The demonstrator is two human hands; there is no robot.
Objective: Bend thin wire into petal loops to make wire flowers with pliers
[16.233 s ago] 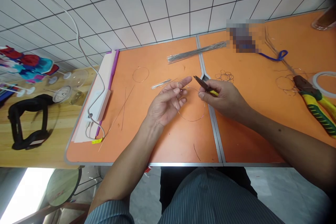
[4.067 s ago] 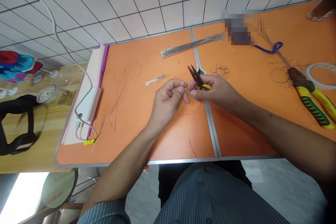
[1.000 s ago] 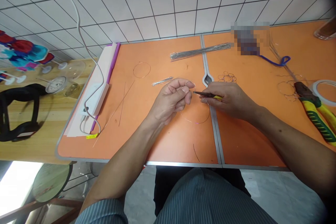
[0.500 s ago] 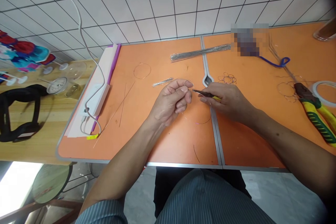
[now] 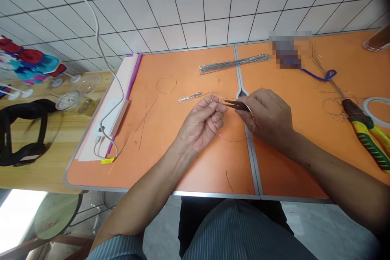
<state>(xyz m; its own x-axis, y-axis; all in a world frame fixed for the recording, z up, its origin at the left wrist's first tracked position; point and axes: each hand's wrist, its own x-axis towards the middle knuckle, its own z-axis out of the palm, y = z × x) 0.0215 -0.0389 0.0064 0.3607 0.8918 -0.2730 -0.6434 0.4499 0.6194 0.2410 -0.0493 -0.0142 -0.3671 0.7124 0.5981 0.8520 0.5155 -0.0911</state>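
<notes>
In the head view, my left hand (image 5: 201, 126) is closed, pinching a thin wire (image 5: 236, 141) between thumb and fingertips. A small loop of the wire stands above those fingertips, and the rest curves down and round to the right. My right hand (image 5: 269, 113) grips small long-nosed pliers (image 5: 239, 105); its palm hides their handles. The dark jaws point left towards my left fingertips and look slightly parted. Whether they touch the wire, I cannot tell. A short bundle of wire pieces (image 5: 190, 97) lies just beyond my left hand.
A long bundle of straight wires (image 5: 233, 63) lies near the tiled wall. Larger yellow-green pliers (image 5: 365, 134) and a white ring (image 5: 376, 107) lie at the right. A white power strip (image 5: 114, 118) sits at the left, and a wire ring (image 5: 166, 84) is on the orange table (image 5: 146, 170).
The pliers have turned in my right hand, which has rolled over, and their jaws now look parted. The wire's curve has shifted, and a small loop now shows above my left fingertips.
</notes>
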